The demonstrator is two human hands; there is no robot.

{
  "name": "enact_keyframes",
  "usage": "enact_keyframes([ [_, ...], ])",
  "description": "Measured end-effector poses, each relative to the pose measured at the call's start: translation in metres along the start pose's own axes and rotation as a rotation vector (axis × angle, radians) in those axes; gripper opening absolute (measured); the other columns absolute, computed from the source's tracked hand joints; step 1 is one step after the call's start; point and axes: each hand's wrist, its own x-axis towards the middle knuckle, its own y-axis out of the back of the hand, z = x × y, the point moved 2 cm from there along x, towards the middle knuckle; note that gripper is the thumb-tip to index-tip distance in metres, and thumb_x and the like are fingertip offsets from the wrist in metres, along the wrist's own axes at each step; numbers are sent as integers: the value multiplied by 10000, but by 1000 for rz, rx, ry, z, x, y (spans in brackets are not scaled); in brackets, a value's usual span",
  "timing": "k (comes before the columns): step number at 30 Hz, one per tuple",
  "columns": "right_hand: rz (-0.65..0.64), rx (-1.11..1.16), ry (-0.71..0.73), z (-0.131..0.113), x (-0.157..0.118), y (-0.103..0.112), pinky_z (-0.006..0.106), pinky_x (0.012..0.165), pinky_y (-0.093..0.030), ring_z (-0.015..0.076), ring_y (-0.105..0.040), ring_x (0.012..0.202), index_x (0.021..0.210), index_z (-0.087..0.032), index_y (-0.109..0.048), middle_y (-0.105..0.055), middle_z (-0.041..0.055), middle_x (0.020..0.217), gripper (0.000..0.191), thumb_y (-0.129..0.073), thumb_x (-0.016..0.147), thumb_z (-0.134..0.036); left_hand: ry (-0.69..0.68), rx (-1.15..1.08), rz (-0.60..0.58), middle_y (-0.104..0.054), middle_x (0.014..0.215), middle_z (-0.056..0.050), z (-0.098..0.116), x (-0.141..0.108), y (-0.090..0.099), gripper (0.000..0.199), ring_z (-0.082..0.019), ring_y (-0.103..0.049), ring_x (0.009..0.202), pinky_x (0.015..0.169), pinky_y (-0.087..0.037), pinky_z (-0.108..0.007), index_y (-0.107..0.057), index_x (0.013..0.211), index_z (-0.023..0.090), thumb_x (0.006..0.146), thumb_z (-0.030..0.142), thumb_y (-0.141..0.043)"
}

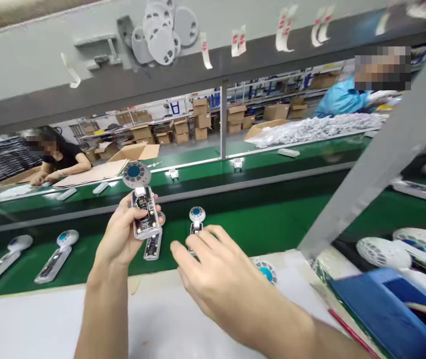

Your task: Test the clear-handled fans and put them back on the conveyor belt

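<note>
My left hand (123, 229) is closed around a white handheld device (144, 227) with a round blue-centred head, its circuit board facing me. Behind it, a similar device (153, 245) lies on the green belt. My right hand (209, 264) hovers with fingers bent and apart, in front of another such device (197, 214) whose lower part it hides; whether it touches that device I cannot tell. Beyond the right wrist, a round blue-centred head (266, 271) rests at the edge of the white work surface (160, 319).
Two devices lie on the belt (97, 254) at left. A slanted metal post (366, 149) and blue tray (385, 309) stand at right, with more devices. Overhead, a shelf (86, 89) bears grey discs (162, 45). Two people work across the line.
</note>
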Motion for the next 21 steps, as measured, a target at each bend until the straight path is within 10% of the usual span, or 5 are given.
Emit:
enact_keyframes([
  [10,386,-13,87,-11,3,13,367,617,-421,213,-493,616,952,-94,-710,-578,59,684,274,-444,899,-54,-29,78,62,-710,1197,-118,3,-5,-2,533,-202,-714,831,626,-637,-307,-606,1147,167,637,75,-732],
  [21,471,32,127,-19,0,15,334,531,-410,155,-400,548,801,-145,-695,-466,-13,579,200,-538,824,-24,-50,82,80,-701,1209,-127,3,-6,-6,648,-206,-702,817,631,-640,-340,-561,1212,185,606,90,-771],
])
